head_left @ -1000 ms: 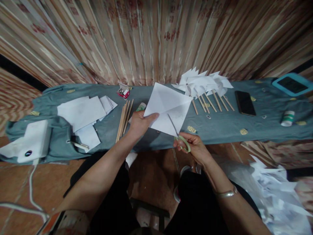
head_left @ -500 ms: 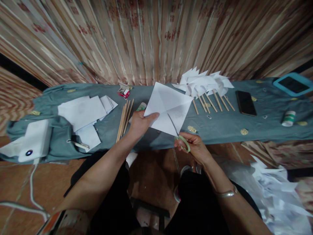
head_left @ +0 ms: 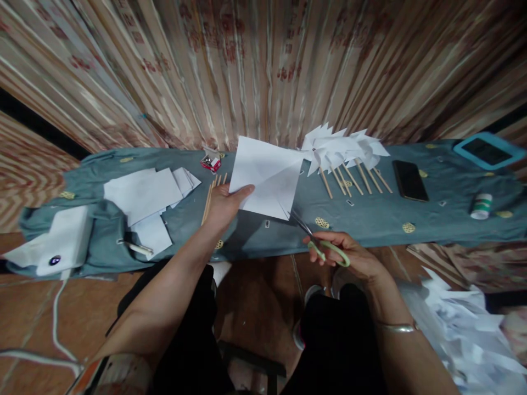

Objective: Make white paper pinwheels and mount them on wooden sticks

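Observation:
My left hand (head_left: 228, 204) grips a white square sheet of paper (head_left: 265, 173) by its left side, thumb on top. Crease lines cross the sheet, and a slit shows near its lower right corner. The fingers of my right hand (head_left: 346, 252) are in the green handles of a pair of scissors (head_left: 307, 227). The blades lie slightly apart, their tips close by that corner; whether they touch the paper I cannot tell. Behind the sheet to the right lie several paper pinwheels (head_left: 340, 148) on wooden sticks. Loose wooden sticks (head_left: 208, 200) lie partly under my left hand.
White paper sheets (head_left: 146, 192) and a white device with a cable (head_left: 68, 241) sit at left. A red box of pins (head_left: 211, 161) stands behind. Rightward are a black phone (head_left: 410, 180), a glue stick (head_left: 481, 206) and a blue-framed tablet (head_left: 489, 151). More white paper pieces (head_left: 461, 329) lie low right.
The scissors have come away from the slit, down and to the right, with my right hand. My left hand has shifted the paper leftward and turned it a little.

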The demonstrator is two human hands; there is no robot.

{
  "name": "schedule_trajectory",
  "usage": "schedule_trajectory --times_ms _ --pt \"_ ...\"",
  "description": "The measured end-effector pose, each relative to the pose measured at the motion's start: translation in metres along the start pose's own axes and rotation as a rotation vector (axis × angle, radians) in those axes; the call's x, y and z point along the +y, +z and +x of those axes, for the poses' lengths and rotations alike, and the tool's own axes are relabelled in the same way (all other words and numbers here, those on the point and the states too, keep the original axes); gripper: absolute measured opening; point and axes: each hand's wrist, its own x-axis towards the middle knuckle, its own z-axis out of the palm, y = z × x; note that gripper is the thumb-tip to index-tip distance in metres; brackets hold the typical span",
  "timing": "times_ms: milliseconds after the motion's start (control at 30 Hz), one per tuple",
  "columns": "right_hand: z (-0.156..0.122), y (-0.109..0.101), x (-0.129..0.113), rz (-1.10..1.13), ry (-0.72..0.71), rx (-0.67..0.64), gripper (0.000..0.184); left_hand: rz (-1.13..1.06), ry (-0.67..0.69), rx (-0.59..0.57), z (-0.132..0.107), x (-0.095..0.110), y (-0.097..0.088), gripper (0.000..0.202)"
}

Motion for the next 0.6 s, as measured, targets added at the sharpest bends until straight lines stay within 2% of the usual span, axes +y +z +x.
schedule_trajectory --times_ms 67,133,267,333,400,467,600 --pt "-0.001 -0.007 -0.001 0.045 -0.059 0.085 0.057 0.030 -0.001 -0.020 -0.001 0.000 -0.002 0.029" --pt "0.002 -0.014 -0.001 0.105 -0.161 0.241 0.058 0.071 -0.031 -0.076 -0.003 -0.001 -0.002 0.029" --pt "0.012 -0.024 -0.002 0.083 -0.353 0.579 0.047 0.197 -0.116 -0.261 -0.010 -0.006 0.002 0.025" --pt "0.014 -0.026 -0.004 0.001 -0.398 0.662 0.046 0.272 -0.121 -0.368 -0.013 -0.010 0.005 0.025" --pt "0.015 -0.024 -0.008 -0.066 -0.416 0.668 0.048 0.324 -0.113 -0.471 -0.016 -0.014 0.008 0.024" --pt "0.015 -0.021 -0.010 -0.099 -0.411 0.621 0.050 0.368 -0.105 -0.552 -0.019 -0.016 0.012 0.024" --pt "0.019 -0.013 -0.008 -0.135 -0.321 0.518 0.053 0.448 -0.080 -0.622 -0.022 -0.019 0.018 0.025"
